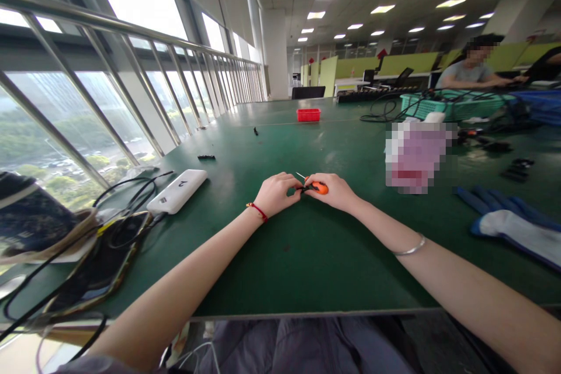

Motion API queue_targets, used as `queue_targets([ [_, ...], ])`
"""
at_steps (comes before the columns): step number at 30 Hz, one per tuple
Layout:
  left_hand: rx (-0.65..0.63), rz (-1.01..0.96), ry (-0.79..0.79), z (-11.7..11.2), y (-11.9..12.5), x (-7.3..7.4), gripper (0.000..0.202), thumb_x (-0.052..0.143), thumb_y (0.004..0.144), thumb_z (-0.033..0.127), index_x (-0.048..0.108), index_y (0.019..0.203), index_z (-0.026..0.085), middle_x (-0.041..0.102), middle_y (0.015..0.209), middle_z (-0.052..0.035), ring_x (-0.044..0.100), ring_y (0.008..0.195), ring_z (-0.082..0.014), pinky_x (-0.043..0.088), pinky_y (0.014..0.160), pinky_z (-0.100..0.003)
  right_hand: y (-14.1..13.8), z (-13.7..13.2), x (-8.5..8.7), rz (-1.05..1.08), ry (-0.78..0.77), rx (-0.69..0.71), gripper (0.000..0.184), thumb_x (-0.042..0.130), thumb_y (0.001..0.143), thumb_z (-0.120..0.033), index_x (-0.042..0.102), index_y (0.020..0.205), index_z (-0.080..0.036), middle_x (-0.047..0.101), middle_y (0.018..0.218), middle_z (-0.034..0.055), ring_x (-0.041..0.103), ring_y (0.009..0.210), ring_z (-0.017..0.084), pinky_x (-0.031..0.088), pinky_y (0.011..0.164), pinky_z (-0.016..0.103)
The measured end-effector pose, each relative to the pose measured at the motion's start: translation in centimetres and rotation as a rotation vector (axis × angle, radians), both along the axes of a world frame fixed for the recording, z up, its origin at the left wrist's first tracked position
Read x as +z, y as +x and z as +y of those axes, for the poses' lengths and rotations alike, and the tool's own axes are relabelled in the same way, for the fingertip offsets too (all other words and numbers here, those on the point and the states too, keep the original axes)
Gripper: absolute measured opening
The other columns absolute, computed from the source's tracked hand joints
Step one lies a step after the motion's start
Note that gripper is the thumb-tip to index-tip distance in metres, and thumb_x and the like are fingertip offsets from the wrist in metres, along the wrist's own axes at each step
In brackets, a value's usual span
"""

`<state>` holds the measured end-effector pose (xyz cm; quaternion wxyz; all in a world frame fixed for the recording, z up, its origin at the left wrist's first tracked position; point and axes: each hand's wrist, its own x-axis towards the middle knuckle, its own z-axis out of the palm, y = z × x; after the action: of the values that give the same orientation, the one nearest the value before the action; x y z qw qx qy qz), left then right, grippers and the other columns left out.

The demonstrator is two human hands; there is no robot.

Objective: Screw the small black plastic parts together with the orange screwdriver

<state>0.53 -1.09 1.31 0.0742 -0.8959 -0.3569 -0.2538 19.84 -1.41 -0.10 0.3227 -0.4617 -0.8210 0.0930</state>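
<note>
Both my hands meet on the green table (pixel 307 257) a little ahead of me. My right hand (pixel 335 193) is closed round a small tool with an orange handle (pixel 321 188), whose thin metal tip pokes up to the left. My left hand (pixel 276 194) is pinched shut on a small black part (pixel 302 189) held against the tool. The part is mostly hidden by my fingers. A red string sits on my left wrist, a silver bangle on my right forearm.
A white power bank (pixel 177 191), a phone (pixel 103 260) and black cables lie at the left. Blue and white gloves (pixel 508 222) lie at the right. A red bin (pixel 308 115) stands far back. Small black parts (pixel 205 157) are scattered. A seated person (pixel 471 70) works at the far right.
</note>
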Motion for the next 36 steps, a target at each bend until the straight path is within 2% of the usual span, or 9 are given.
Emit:
queue_targets([
  [9, 0.018, 0.092, 0.281, 0.0, 0.1, -0.2, 0.021, 0.046, 0.084, 0.021, 0.068, 0.086, 0.019, 0.067, 0.078, -0.0037, 0.058, 0.076, -0.0159, 0.044, 0.067, -0.027, -0.2, -0.5, 0.5, -0.051, -0.016, -0.057, 0.018, 0.059, 0.075, -0.037, 0.063, 0.088, -0.026, 0.067, 0.093, -0.0013, 0.061, 0.082, 0.018, 0.041, 0.066, 0.027],
  [13, 0.014, 0.09, 0.34, 0.3, 0.0, -0.4, 0.024, 0.043, 0.087, 0.021, 0.066, 0.088, 0.017, 0.065, 0.078, -0.0054, 0.056, 0.076, -0.0157, 0.044, 0.067, -0.027, -0.3, -0.3, 0.4, -0.135, 0.002, -0.126, 0.018, 0.056, 0.077, -0.038, 0.063, 0.089, -0.027, 0.066, 0.09, -0.0011, 0.06, 0.08, 0.018, 0.039, 0.062, 0.027],
  [17, 0.026, 0.123, 0.339, 0.5, -0.1, -0.6, 0.026, 0.04, 0.089, 0.021, 0.066, 0.09, 0.017, 0.064, 0.079, -0.0061, 0.055, 0.077, -0.0157, 0.044, 0.068, -0.027, -0.4, 0.2, 0.3, -0.179, 0.028, -0.183, 0.024, 0.057, 0.076, -0.04, 0.063, 0.095, -0.025, 0.063, 0.091, 0.0032, 0.058, 0.084, 0.02, 0.04, 0.061, 0.028],
  [22, 0.029, 0.22, 0.309, 0.2, 0.0, -0.1, 0.026, 0.039, 0.09, 0.023, 0.064, 0.094, 0.017, 0.063, 0.082, -0.0076, 0.055, 0.08, -0.0174, 0.043, 0.068, -0.029, -0.3, 0.4, 0.3, 0.016, 0.085, -0.064, 0.013, 0.055, 0.077, -0.029, 0.064, 0.086, -0.024, 0.066, 0.088, 0.0018, 0.057, 0.08, 0.017, 0.043, 0.071, 0.029],
  [27, -0.001, 0.25, 0.284, -0.2, 0.1, 0.4, 0.027, 0.037, 0.092, 0.023, 0.063, 0.094, 0.015, 0.063, 0.084, -0.009, 0.054, 0.081, -0.0182, 0.042, 0.069, -0.03, -0.6, 0.4, 0.1, 0.041, 0.087, -0.051, 0.016, 0.058, 0.076, -0.035, 0.067, 0.082, -0.023, 0.068, 0.082, 0.0023, 0.057, 0.074, 0.018, 0.043, 0.071, 0.031],
  [31, -0.014, 0.204, 0.261, -0.3, 0.3, 0.3, 0.027, 0.037, 0.092, 0.023, 0.064, 0.095, 0.016, 0.065, 0.086, -0.0083, 0.055, 0.082, -0.0181, 0.042, 0.07, -0.031, -0.6, 0.7, -0.1, 0.086, 0.097, 0.014, 0.013, 0.057, 0.077, -0.028, 0.066, 0.084, -0.023, 0.07, 0.089, 0.0015, 0.059, 0.079, 0.018, 0.043, 0.076, 0.032],
  [36, 0.084, -0.011, 0.202, -0.3, 0.4, -0.1, 0.02, 0.049, 0.086, 0.028, 0.066, 0.093, 0.019, 0.067, 0.091, -0.0039, 0.057, 0.083, -0.0169, 0.043, 0.072, -0.029, 0.0, 0.7, 0.1, 0.067, 0.113, 0.037, 0.012, 0.058, 0.077, -0.027, 0.066, 0.085, -0.022, 0.069, 0.089, 0.0028, 0.059, 0.082, 0.019, 0.041, 0.079, 0.034],
])
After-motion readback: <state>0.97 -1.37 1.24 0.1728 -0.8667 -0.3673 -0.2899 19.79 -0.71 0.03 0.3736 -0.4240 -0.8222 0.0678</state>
